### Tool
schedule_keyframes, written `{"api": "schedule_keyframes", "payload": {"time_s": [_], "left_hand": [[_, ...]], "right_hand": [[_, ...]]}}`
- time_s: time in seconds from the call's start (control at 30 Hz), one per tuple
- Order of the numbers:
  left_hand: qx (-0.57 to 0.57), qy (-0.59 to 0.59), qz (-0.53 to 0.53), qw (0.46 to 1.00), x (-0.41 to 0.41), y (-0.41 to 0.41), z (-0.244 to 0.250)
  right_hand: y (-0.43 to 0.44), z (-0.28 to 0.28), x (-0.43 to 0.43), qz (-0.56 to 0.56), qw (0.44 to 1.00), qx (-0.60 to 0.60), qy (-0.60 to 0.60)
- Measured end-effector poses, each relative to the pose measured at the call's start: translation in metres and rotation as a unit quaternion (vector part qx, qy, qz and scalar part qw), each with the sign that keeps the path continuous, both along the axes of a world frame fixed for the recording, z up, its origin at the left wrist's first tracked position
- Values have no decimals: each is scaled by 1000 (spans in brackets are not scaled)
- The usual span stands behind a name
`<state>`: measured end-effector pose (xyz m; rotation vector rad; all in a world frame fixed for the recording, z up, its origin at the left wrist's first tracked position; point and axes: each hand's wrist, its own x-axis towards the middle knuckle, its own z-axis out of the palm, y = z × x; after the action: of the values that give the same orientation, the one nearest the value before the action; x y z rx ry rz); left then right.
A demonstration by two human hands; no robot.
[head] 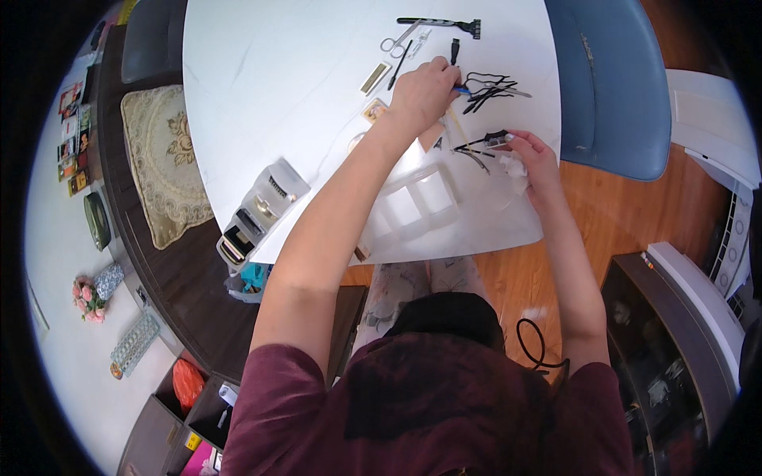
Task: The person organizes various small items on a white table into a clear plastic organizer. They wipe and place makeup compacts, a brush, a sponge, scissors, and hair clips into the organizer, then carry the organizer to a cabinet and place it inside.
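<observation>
My left hand [424, 95] reaches across the white table, its fingers curled down. A small blue object [461, 90] shows at its fingertips; whether the fingers grip it is hidden. Just right of it lies a loose pile of black wavy hairpins [488, 95] with a slim metal tool across it. Between the thumb and fingers of my right hand [536, 160] is a small black and clear item [495, 139]. Crumpled white tissue [513, 168] sits against that hand. Beside it are thin black sticks [473, 149] and tweezers-like metal prongs [479, 162]. Nearer me stands a clear divided tray [411, 202].
At the far side lie a black razor [437, 22], small scissors [394, 46], a black brush-like piece [455, 52] and a thin black stick [400, 65]. A filled clear organizer [262, 208] stands at the left edge. A blue chair [613, 89] is at right.
</observation>
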<state>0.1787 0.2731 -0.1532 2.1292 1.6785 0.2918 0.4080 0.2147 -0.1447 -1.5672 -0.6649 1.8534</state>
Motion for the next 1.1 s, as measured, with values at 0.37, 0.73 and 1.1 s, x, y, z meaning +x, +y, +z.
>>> {"api": "schedule_keyframes", "payload": {"time_s": [0.37, 0.73, 1.1], "left_hand": [[-160, -440, 196, 862, -6, -158, 104], [-115, -384, 235, 886, -35, -326, 123], [-75, -117, 326, 935, -122, -340, 90]], "right_hand": [[-60, 73, -34, 191, 975, 102, -40], [-171, 91, -84, 351, 936, -18, 18], [-160, 71, -212, 395, 815, 394, -158]]}}
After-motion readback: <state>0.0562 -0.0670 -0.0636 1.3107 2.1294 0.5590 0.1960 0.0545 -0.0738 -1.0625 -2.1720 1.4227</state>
